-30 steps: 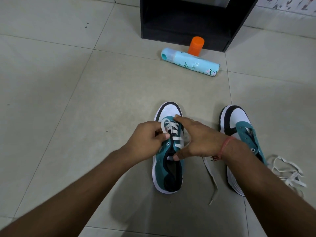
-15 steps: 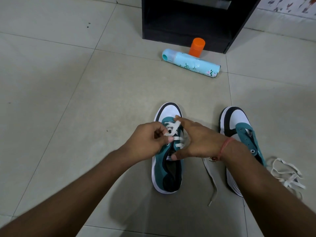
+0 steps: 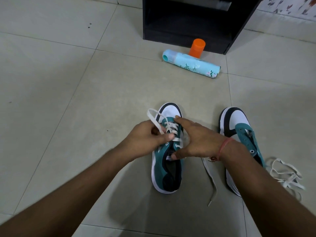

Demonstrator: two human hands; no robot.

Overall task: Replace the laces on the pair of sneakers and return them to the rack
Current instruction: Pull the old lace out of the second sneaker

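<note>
Two teal, white and black sneakers stand on the tiled floor, toes pointing away from me. The left sneaker (image 3: 166, 170) is partly laced with a white lace (image 3: 154, 118). My left hand (image 3: 147, 140) pinches a loop of that lace, drawn out to the left of the shoe. My right hand (image 3: 196, 140) rests spread over the shoe's right side, thumb on the tongue. The lace's other end (image 3: 212, 178) trails on the floor between the shoes. The right sneaker (image 3: 239, 130) has bare eyelets and my right forearm crosses it.
A loose white lace (image 3: 287, 173) lies in a heap right of the right sneaker. A black rack (image 3: 188, 24) stands at the top. In front of it lie a light-blue spray can (image 3: 189, 63) and an upright orange cap (image 3: 197, 47).
My left hand has pulled the lace out into a loop up and to the left of the shoe. My right hand has stayed on the sneaker.
</note>
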